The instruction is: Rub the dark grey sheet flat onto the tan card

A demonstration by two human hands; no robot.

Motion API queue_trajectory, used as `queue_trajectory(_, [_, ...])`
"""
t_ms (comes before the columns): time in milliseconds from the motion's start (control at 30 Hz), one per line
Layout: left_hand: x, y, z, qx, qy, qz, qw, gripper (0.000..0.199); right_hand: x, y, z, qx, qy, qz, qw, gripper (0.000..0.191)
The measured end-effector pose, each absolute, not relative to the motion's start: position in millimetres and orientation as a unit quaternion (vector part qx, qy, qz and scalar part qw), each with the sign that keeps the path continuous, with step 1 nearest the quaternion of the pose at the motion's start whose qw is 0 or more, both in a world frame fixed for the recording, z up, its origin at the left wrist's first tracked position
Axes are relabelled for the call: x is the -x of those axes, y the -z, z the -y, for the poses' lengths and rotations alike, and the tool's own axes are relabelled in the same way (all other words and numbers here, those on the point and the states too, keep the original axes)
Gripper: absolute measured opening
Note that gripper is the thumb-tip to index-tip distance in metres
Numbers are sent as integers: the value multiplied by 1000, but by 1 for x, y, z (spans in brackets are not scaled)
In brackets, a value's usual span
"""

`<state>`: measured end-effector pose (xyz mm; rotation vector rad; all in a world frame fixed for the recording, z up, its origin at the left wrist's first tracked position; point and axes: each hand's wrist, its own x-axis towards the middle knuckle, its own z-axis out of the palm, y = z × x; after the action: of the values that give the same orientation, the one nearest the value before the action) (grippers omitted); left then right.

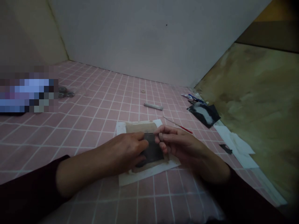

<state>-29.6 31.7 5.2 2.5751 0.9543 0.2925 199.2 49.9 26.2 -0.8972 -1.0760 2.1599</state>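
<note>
Okay, your right hand (184, 143) pinches a small stub (161, 137) between thumb and fingers, above the right side of the dark sheet (153, 152). Your left hand (132, 147) is curled over the sheet's left side; light is dim, so I can't tell whether its fingertips grip anything or just rest there. The sheet lies on a brown board (141, 127), with white paper (128, 179) under that, all on the near middle of the pink cloth (77, 124).

Risks: a loose pinch could drop the stub onto the sheet and mark it. Uneven push from your left hand could skew or crease the sheet, or drag the paper, since nothing visible pins it to the cloth. Swinging your right hand far could knock the red brush (185, 128), just beyond your knuckles. The grey tube (153, 106), farther off, looks round; a bump might roll it.
</note>
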Motion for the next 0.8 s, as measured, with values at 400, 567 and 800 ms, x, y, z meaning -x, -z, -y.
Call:
queue_trajectory(400, [30,-5,-30,-916,-116,-339,182,9,-198,-28,-50,320,-825,366,289,14])
queue_trajectory(567, [30,-4,-31,-915,-119,-342,178,10,-200,-25,-51,322,-814,382,298,17])
queue_trajectory(800, [30,-4,-31,-913,-121,-341,189,9,-199,-24,-50,325,-806,393,301,17])
